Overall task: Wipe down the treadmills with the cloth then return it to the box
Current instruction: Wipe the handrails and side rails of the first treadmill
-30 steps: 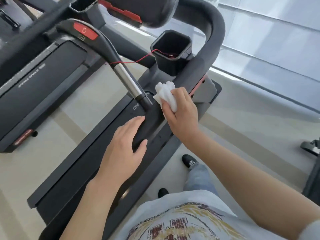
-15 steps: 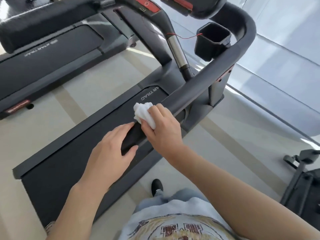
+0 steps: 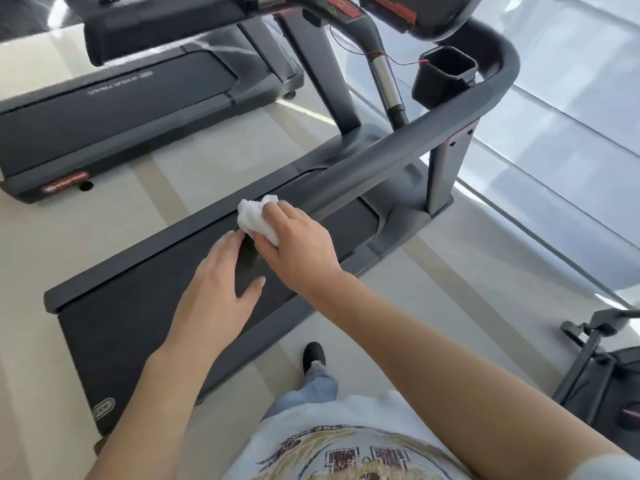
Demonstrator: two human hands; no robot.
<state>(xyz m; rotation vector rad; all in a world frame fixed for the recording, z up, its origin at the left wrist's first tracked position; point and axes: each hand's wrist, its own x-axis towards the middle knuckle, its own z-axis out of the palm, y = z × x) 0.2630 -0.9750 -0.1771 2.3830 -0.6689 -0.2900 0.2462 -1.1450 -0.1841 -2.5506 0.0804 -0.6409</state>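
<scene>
A dark grey treadmill [image 3: 145, 317] stands in front of me, its right handrail [image 3: 398, 150] running down toward my hands. My right hand [image 3: 298, 247] presses a crumpled white cloth [image 3: 254, 220] onto the lower end of that handrail. My left hand [image 3: 218, 289] grips the very end of the rail just below the cloth, thumb on one side and fingers on the other. The box is not in view.
A second treadmill [image 3: 138, 109] stands to the left across a strip of beige floor. A black cup holder [image 3: 445, 76] and a red cord hang near the console. Another machine's frame [image 3: 595, 368] sits at the right edge. My foot [image 3: 313, 356] is beside the deck.
My right hand has slid the cloth down the handrail toward its lower end, close to my left hand. The view has pulled back and tilted up, showing more of the treadmill deck.
</scene>
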